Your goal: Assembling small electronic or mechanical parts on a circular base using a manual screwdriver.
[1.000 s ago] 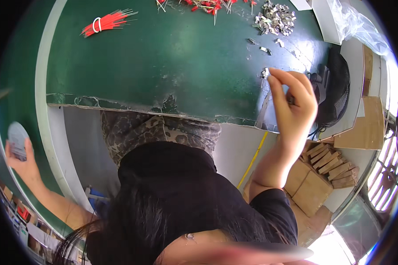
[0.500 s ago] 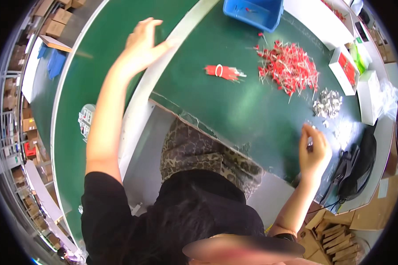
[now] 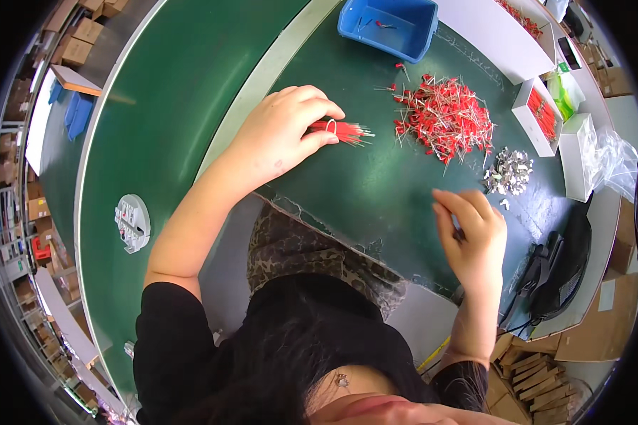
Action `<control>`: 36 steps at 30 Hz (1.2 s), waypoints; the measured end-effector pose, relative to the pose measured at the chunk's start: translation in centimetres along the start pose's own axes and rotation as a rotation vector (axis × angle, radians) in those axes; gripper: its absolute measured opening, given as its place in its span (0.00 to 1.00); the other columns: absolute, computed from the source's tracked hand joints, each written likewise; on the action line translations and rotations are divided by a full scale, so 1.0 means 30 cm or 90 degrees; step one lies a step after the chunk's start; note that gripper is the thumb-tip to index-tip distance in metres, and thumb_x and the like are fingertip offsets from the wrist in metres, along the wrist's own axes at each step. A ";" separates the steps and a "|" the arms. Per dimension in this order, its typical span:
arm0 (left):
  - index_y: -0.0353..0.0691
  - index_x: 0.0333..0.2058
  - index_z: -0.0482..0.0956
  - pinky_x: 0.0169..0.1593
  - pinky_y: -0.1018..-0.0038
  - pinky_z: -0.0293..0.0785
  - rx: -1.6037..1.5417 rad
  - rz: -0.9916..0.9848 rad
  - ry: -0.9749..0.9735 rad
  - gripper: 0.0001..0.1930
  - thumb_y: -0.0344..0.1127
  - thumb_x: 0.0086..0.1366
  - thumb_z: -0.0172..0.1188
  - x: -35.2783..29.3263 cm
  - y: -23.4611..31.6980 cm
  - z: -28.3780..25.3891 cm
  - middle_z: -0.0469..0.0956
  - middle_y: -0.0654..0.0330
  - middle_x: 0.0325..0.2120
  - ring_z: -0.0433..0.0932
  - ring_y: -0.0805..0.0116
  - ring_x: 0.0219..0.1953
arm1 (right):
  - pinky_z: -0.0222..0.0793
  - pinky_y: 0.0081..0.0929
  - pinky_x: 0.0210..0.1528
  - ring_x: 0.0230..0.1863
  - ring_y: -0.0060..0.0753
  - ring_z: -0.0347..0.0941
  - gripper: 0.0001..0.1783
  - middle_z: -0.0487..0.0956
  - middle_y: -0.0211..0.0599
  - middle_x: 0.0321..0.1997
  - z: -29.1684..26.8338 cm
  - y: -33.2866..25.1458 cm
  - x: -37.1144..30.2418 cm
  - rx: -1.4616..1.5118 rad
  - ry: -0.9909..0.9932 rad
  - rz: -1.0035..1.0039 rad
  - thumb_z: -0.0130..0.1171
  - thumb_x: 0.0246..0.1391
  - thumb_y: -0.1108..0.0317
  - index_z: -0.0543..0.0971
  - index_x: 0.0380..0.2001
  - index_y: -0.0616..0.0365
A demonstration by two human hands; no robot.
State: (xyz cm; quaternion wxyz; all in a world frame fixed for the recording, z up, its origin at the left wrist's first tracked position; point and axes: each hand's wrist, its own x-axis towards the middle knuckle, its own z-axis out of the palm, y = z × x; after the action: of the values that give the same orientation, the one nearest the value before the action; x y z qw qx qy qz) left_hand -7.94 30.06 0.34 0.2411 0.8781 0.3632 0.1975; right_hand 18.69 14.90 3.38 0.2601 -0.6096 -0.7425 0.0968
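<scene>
A bundle of slim red parts with thin silvery leads (image 3: 351, 132), with a pale ring band around it, lies on the green table. My left hand (image 3: 280, 127) is closed around its red end, thumb and fingers on either side; the palm hides part of it. To the right is a loose heap of the same red, wire-legged parts (image 3: 443, 117). My right hand (image 3: 475, 237) hovers over the table nearer to me, fingers curled and pinched together; what they hold, if anything, is hidden. Just beyond it sits a small pile of silvery metal pieces (image 3: 509, 172).
A blue bin (image 3: 390, 28) with a few parts stands at the far edge. On the right are a white box of red parts (image 3: 539, 117), a clear plastic bag (image 3: 613, 163) and a black bag (image 3: 563, 265). A pale rail (image 3: 252, 95) borders the green surface at left.
My left hand has come right and nearer from beyond the rail and closed on the bundle. My right hand has moved left, away from the silvery pieces.
</scene>
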 end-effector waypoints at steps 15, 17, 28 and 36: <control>0.40 0.33 0.82 0.43 0.64 0.74 -0.040 0.024 0.166 0.08 0.33 0.56 0.70 -0.027 -0.035 0.133 0.78 0.61 0.32 0.77 0.59 0.36 | 0.75 0.33 0.32 0.31 0.38 0.80 0.09 0.81 0.29 0.37 0.239 0.005 0.276 -0.086 -0.062 -0.057 0.66 0.53 0.64 0.85 0.38 0.50; 0.41 0.33 0.82 0.42 0.64 0.74 -0.039 0.029 0.182 0.07 0.33 0.56 0.70 -0.032 -0.043 0.140 0.78 0.61 0.31 0.76 0.59 0.36 | 0.75 0.34 0.32 0.30 0.38 0.80 0.08 0.81 0.28 0.36 0.250 0.006 0.283 -0.089 -0.056 -0.069 0.66 0.53 0.64 0.85 0.37 0.49; 0.43 0.31 0.83 0.42 0.65 0.73 -0.038 0.055 0.228 0.07 0.34 0.55 0.71 -0.035 -0.061 0.165 0.77 0.64 0.30 0.76 0.61 0.36 | 0.74 0.35 0.32 0.29 0.38 0.79 0.05 0.80 0.28 0.34 0.249 -0.005 0.297 -0.183 -0.036 -0.141 0.66 0.52 0.64 0.84 0.33 0.48; 0.44 0.32 0.82 0.44 0.66 0.71 -0.033 0.039 0.216 0.07 0.36 0.57 0.70 -0.036 -0.060 0.165 0.77 0.65 0.31 0.76 0.63 0.37 | 0.73 0.33 0.33 0.29 0.36 0.79 0.05 0.80 0.27 0.34 0.209 0.006 0.307 -0.254 -0.020 -0.190 0.66 0.51 0.65 0.83 0.32 0.48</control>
State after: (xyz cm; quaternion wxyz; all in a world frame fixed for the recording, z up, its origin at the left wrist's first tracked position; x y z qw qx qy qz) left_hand -7.04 28.99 -4.85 0.1929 0.8363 0.3666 0.3593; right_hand 14.57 24.83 0.48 0.1345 -0.5307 -0.8329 -0.0814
